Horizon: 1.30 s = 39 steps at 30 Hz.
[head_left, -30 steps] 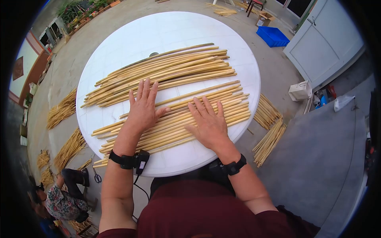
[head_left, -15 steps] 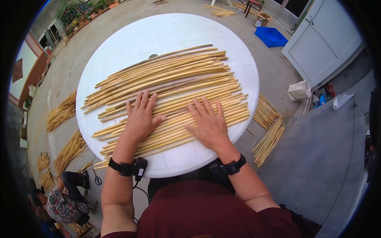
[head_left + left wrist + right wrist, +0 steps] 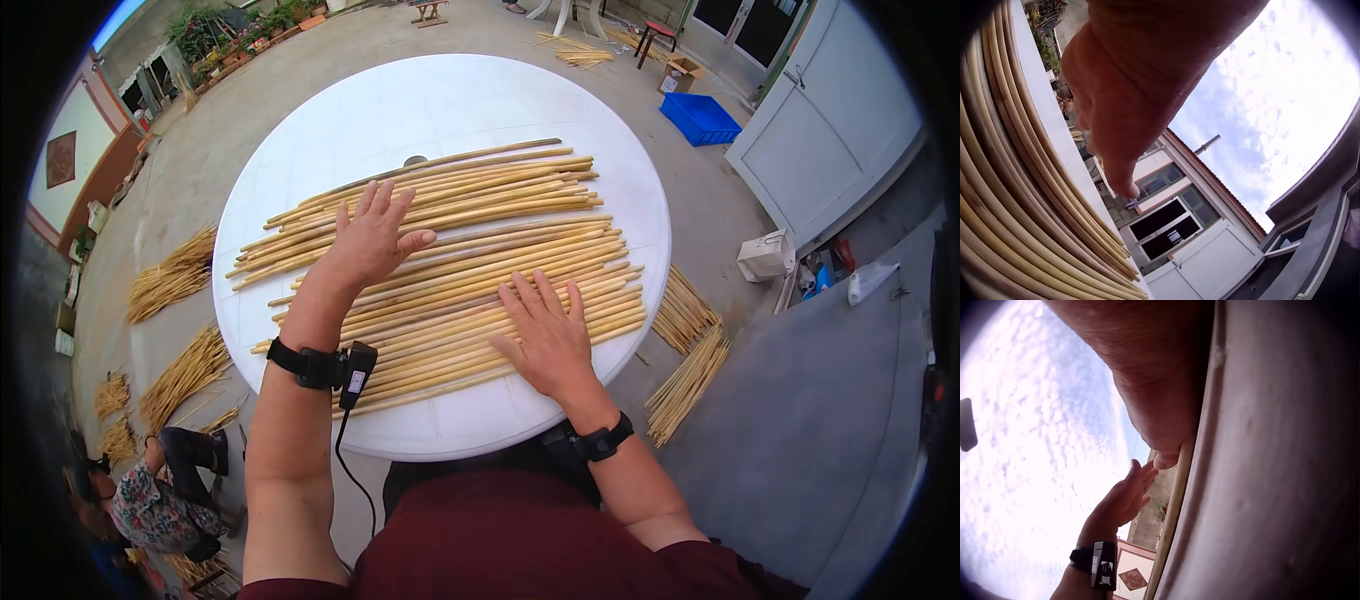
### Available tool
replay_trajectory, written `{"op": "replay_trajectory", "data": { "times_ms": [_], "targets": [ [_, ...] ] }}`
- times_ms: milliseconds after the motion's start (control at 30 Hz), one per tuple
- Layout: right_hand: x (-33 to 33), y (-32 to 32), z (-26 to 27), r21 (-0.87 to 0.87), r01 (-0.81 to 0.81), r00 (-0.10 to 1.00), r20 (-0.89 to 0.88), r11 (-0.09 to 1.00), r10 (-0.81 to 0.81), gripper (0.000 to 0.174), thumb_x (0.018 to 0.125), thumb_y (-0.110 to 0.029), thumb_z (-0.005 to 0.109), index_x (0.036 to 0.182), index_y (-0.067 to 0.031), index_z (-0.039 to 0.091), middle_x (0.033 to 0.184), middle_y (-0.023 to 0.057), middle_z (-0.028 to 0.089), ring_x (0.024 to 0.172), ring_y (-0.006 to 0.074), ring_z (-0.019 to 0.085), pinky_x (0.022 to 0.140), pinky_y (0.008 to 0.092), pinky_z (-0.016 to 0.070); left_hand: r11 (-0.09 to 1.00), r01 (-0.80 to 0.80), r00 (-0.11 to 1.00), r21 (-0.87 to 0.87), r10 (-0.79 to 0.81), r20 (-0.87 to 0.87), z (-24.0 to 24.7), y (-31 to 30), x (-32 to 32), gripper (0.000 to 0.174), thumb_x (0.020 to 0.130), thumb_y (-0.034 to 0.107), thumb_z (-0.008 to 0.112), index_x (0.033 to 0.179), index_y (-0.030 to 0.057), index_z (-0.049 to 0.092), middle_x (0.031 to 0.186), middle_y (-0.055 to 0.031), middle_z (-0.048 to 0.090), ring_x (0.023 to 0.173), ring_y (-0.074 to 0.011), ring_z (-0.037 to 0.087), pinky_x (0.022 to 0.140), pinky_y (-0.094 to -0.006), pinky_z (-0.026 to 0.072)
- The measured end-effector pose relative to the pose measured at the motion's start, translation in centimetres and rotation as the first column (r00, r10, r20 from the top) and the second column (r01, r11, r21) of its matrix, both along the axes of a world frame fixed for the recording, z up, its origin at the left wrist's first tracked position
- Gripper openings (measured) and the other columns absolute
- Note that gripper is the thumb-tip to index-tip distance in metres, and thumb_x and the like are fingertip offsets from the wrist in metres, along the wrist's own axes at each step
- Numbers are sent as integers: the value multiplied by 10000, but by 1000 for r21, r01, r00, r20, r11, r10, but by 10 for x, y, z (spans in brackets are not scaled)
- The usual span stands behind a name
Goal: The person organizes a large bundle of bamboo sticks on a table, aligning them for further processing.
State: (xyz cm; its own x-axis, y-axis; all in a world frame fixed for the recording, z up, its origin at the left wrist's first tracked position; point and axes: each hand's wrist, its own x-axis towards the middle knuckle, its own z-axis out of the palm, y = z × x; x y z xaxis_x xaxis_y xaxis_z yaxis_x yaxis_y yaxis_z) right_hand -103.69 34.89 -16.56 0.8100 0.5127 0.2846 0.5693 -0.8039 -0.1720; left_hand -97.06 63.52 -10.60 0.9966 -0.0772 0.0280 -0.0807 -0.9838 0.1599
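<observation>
Counting: one table (image 3: 420, 95), maybe forty sticks (image 3: 480, 270), left hand (image 3: 372, 240), right hand (image 3: 548, 335).

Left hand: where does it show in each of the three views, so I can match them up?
Head: the left hand is centre-left, fingers spread, above the far sticks on the white table.
Left wrist: the left hand fills the top, with sticks at lower left.
Right wrist: the left hand is small, low and left of centre, with a black wristband below it.
Shared landmark: the pale sticks, in all three.
</observation>
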Motion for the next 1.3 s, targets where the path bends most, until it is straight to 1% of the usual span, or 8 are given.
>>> {"op": "replay_trajectory", "data": {
  "times_ms": [233,433,467,600,700,833,1033,1300],
  "targets": [
    [1,-2,2,29,-15,999,36,999,14,660,962,-565,526,1456,-128,511,1530,94,461,1458,298,354,1187,602,175,981,-190,981,-43,188,-43,-38,28,98,702,998,619,425,1490,118,440,1542,-188,412,1484,-356,291,1160,-662,218],
    [1,-3,2,51,-28,998,57,998,26,649,958,-559,536,1432,-116,538,1504,110,490,1431,314,391,1161,619,213,974,-223,966,35,216,143,-53,24,92,517,995,488,486,1340,118,589,1289,-141,584,1204,-351,538,1001,-554,416],
    [1,-2,2,63,-31,998,61,998,28,646,957,-555,541,1428,-113,542,1501,112,493,1427,315,395,1159,620,217,981,-186,949,52,166,268,-62,27,89,446,976,476,535,1199,112,664,1131,-130,619,1075,-345,574,920,-518,456],
    [-1,-3,2,90,-38,996,81,995,30,636,950,-539,560,1415,-104,553,1487,116,503,1412,320,409,1154,619,225,984,-173,896,45,139,422,-63,21,72,401,939,478,606,965,88,692,968,-114,637,969,-333,595,820,-493,468],
    [0,-3,0,81,-35,994,103,996,27,634,946,-535,568,1409,-101,559,1479,115,509,1405,321,415,1153,618,229,980,-199,915,21,178,362,-60,14,61,423,938,482,606,920,64,670,957,-120,638,973,-326,594,814,-493,464],
    [-1,-2,-2,66,-28,993,119,997,20,632,944,-534,571,1407,-103,561,1472,113,515,1401,321,420,1154,618,231,983,-176,934,59,148,324,-48,7,42,537,946,563,564,924,39,674,948,-133,679,968,-317,623,843,-486,450],
    [-1,-1,-4,62,-16,996,93,998,10,628,950,-530,560,1426,-120,544,1503,101,487,1429,301,388,1173,604,201,995,-88,996,52,88,6,-5,-14,7,617,942,634,528,1003,32,647,979,-179,715,968,-350,658,828,-484,497],
    [1,-1,-6,50,-10,995,97,999,5,619,944,-514,576,1426,-128,540,1475,101,503,1417,300,396,1173,589,206,991,-4,995,-130,17,93,-9,-19,-40,497,870,444,724,1200,83,635,1133,-177,622,1054,-371,615,876,-454,511]
  ]
}}
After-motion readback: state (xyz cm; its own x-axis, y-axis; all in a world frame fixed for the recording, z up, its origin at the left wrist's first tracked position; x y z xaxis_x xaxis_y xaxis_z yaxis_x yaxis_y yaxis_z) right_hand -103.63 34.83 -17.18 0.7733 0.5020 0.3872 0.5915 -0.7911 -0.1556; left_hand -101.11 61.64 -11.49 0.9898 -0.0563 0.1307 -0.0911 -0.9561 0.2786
